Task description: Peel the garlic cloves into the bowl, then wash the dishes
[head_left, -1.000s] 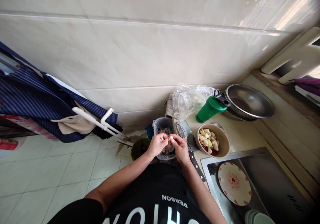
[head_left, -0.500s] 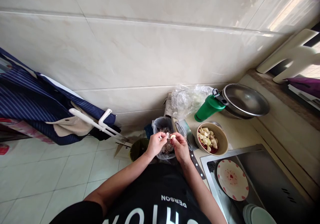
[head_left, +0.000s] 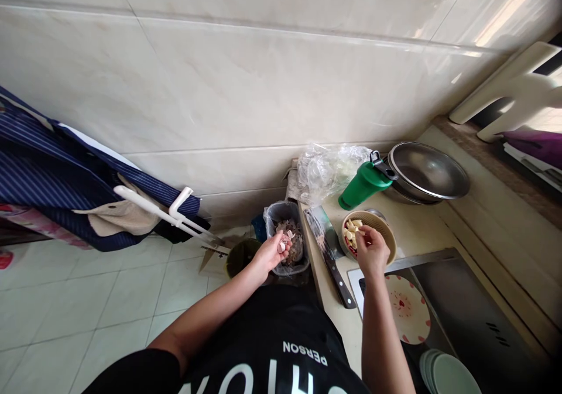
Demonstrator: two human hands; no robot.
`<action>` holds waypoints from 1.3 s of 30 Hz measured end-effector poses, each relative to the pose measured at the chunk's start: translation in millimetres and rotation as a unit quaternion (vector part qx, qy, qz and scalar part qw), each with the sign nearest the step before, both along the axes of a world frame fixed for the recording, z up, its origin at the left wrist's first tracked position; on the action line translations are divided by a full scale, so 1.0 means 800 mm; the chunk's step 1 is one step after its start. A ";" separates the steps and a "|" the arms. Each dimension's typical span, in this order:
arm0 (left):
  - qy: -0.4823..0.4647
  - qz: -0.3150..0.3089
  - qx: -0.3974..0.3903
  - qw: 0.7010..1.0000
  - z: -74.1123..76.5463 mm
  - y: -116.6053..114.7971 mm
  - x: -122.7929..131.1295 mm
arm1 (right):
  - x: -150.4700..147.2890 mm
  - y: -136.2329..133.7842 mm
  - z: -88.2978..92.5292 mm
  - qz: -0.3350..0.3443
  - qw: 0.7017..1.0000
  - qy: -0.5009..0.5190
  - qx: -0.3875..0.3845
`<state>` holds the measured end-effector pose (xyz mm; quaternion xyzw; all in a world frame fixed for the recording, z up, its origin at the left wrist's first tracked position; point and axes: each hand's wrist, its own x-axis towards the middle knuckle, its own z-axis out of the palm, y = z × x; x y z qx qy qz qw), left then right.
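My left hand (head_left: 273, 253) is closed, palm up, above a lined trash bin (head_left: 268, 215). In its fingers sits unpeeled garlic (head_left: 282, 245), whitish with papery bits of skin; how many pieces cannot be made out. Over the beige basket (head_left: 388, 236) is my right hand (head_left: 373, 252), its thumb and fingertips pinched on a pale peeled garlic clove (head_left: 359, 224), partly hidden by the fingers. Several peeled cloves (head_left: 350, 230) lie in the basket, with some red pieces beneath. Garlic skins (head_left: 292, 230) fill much of the bin.
A cleaver (head_left: 330, 259) lies on the counter (head_left: 320, 291) between bin and basket. Behind stand a green shaker bottle (head_left: 363, 186), clear plastic bags (head_left: 327, 168) and a metal bowl (head_left: 428, 171). The sink (head_left: 456, 288) holds a patterned plate (head_left: 404, 306) and stacked bowls (head_left: 454, 376).
My hands have parted. The right has carried the peeled clove from above the bin rightward to the basket. The left stays over the bin, now turned palm up.
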<state>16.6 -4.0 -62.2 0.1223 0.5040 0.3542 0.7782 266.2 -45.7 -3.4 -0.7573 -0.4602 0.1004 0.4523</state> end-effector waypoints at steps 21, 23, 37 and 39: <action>0.052 -0.028 0.132 0.989 -0.016 0.008 0.000 | -0.151 0.010 -0.055 0.230 0.811 0.514 -0.161; 0.187 -0.116 0.220 0.950 -0.027 0.019 -0.003 | -0.143 0.006 -0.050 0.218 0.787 0.553 -0.166; 0.479 -0.343 0.518 0.621 -0.031 0.051 -0.004 | -0.123 -0.002 -0.020 0.183 0.856 0.475 -0.092; 0.463 -0.348 0.521 0.627 -0.031 0.054 -0.006 | -0.123 -0.002 -0.022 0.176 0.859 0.473 -0.085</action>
